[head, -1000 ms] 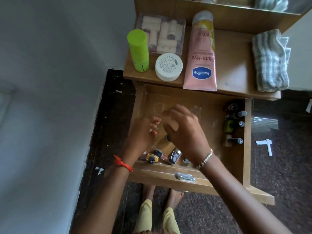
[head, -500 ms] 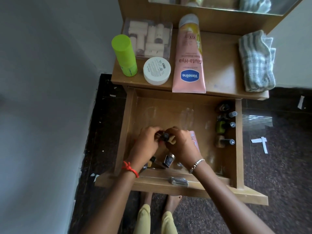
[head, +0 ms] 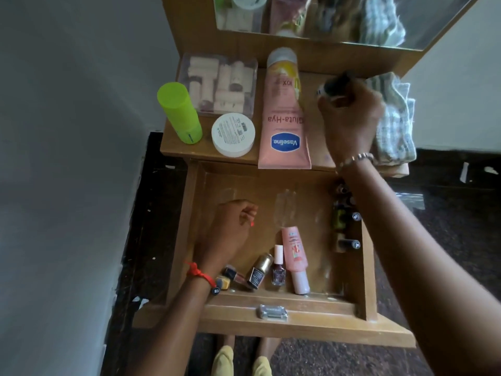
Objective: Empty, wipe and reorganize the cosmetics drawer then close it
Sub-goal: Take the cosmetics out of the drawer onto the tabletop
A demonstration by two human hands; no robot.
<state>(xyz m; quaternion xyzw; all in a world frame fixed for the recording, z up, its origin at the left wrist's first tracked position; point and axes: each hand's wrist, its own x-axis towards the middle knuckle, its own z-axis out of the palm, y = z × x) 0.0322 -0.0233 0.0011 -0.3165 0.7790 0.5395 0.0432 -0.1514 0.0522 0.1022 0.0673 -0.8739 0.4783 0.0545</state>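
Observation:
The wooden drawer (head: pixel 187 226) stands pulled out below the dresser top (head: pixel 206 150). My right hand (head: pixel 349 118) is up over the dresser top, gripping a small dark bottle (head: pixel 334 84) between the Vaseline tube (head: pixel 284 115) and the striped cloth (head: pixel 393 118). My left hand (head: pixel 230 229) hovers inside the drawer with fingers curled, nothing visible in it. Along the drawer's front lie a gold-capped bottle (head: pixel 259 270), a nail polish (head: pixel 278 267), a pink tube (head: pixel 295 259) and small bottles (head: pixel 227 278) partly under my left wrist. More bottles (head: pixel 345 226) lie along the right wall.
On the dresser top stand a green cylinder (head: pixel 180 116), a white jar (head: pixel 233 134) and a clear box of rollers (head: pixel 221 85). A mirror (head: pixel 325 17) rises at the back. A grey wall is at the left, dark floor with paper scraps at the right.
My right hand has lifted out of the drawer with a dark bottle and moved up to the dresser top. My left hand stays in the drawer, drawn slightly left.

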